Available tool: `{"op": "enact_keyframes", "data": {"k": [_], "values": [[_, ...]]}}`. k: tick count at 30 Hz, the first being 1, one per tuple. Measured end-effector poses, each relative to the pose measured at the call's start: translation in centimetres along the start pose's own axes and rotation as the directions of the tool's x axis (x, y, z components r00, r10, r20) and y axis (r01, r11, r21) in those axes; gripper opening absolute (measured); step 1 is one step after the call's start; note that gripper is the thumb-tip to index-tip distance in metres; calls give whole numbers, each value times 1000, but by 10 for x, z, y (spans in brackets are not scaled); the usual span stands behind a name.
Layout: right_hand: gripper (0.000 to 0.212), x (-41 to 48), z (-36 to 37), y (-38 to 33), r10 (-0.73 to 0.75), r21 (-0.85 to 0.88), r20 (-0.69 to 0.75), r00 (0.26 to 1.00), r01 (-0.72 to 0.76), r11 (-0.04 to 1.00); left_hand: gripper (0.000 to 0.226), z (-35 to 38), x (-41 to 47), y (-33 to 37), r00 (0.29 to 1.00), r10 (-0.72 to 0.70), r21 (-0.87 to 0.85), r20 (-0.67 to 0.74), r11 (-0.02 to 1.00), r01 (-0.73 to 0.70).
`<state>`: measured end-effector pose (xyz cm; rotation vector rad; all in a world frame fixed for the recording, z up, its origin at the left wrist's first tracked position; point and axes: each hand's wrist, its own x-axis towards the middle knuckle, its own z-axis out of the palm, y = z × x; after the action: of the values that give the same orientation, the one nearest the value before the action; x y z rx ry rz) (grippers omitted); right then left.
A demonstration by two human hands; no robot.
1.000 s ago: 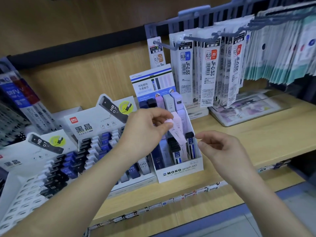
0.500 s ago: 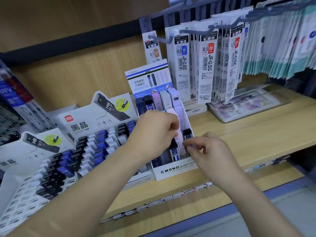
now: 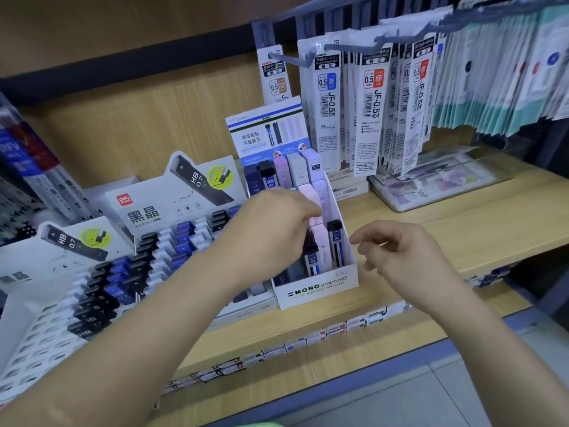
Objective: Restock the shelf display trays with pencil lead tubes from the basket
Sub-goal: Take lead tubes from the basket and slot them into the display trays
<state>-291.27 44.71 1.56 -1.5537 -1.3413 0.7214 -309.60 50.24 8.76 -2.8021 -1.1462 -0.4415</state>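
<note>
Pale pink plastic pencil lead tube [image 3: 319, 245], upright in the white cardboard display tray [image 3: 317, 288] on the wooden shelf [image 3: 462, 229], lowered there from above the tray within the last second. Left hand [image 3: 271, 232] still on it, fingertips curled round the upper end, thumb hidden. Right hand [image 3: 400, 254], at the tray's right side half a second ago, now drawn back to the right and apart from the box, fingers loosely curled, holding nothing. Just right of the pink tube, a black-capped clear tube [image 3: 335, 241]. To the left, tiered white trays of black and blue lead cases [image 3: 172, 248]; far right, hanging refill packets [image 3: 372, 112]. Likely one tube restocked, pending release. Basket out of view.
</note>
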Motion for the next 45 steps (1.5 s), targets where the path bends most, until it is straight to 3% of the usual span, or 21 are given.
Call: {"op": "enact_keyframes", "data": {"k": [3, 6, 10, 13, 15, 17, 20, 23, 28, 30, 33, 36, 39, 42, 45], "values": [[26, -9, -1, -22, 5, 73, 199, 980, -20, 997, 29, -22, -47, -8, 984, -49, -103, -171, 994, 32], [28, -28, 25, -43, -5, -64, 461, 888, 39, 997, 29, -28, -109, -24, 992, -18, -129, -122, 992, 2], [17, -70, 105, -58, -39, -240, 726, 686, 307, 921, 29, -7, -201, -49, 990, -14, -84, 140, 996, 26], [28, -112, 167, -45, 53, -321, 860, 508, 455, 831, 32, 28, -275, -67, 934, -114, -32, 337, 991, 133], [39, -137, 202, -22, 203, -394, 894, 401, 485, 781, 35, 59, -323, -75, 842, -212, 21, 495, 972, 233], [45, -158, 234, 7, 306, -454, 884, 353, 493, 742, 39, 95, -367, -80, 693, -285, 87, 662, 948, 307], [48, -189, 280, 56, 365, -515, 852, 376, 473, 715, 47, 146, -415, -80, 532, -277, 161, 800, 954, 253], [77, -219, 317, 107, 382, -568, 810, 444, 438, 697, 59, 187, -434, -75, 420, -332, 251, 845, 939, 237], [89, -246, 359, 146, 276, -575, 781, 560, 472, 669, 85, 235, -434, -67, 258, -554, 342, 792, 752, 564], [85, -252, 362, 155, 249, -607, 745, 619, 473, 639, 87, 244, -437, -67, 264, -573, 308, 776, 709, 634], [75, -256, 350, 164, 315, -692, 673, 669, 420, 587, 69, 250, -437, -67, 324, -585, 204, 743, 660, 723], [64, -257, 339, 166, 393, -725, 651, 649, 378, 576, 56, 263, -428, -64, 324, -643, 91, 694, 525, 846], [58, -262, 333, 169, 434, -742, 647, 627, 386, 548, 59, 276, -422, -59, 298, -719, 76, 627, 438, 896], [52, -270, 326, 173, 462, -763, 630, 624, 386, 519, 62, 284, -420, -56, 340, -744, 18, 575, 427, 904], [41, -280, 322, 176, 482, -793, 601, 638, 403, 456, 53, 283, -420, -52, 392, -714, -149, 580, 381, 913]]}}
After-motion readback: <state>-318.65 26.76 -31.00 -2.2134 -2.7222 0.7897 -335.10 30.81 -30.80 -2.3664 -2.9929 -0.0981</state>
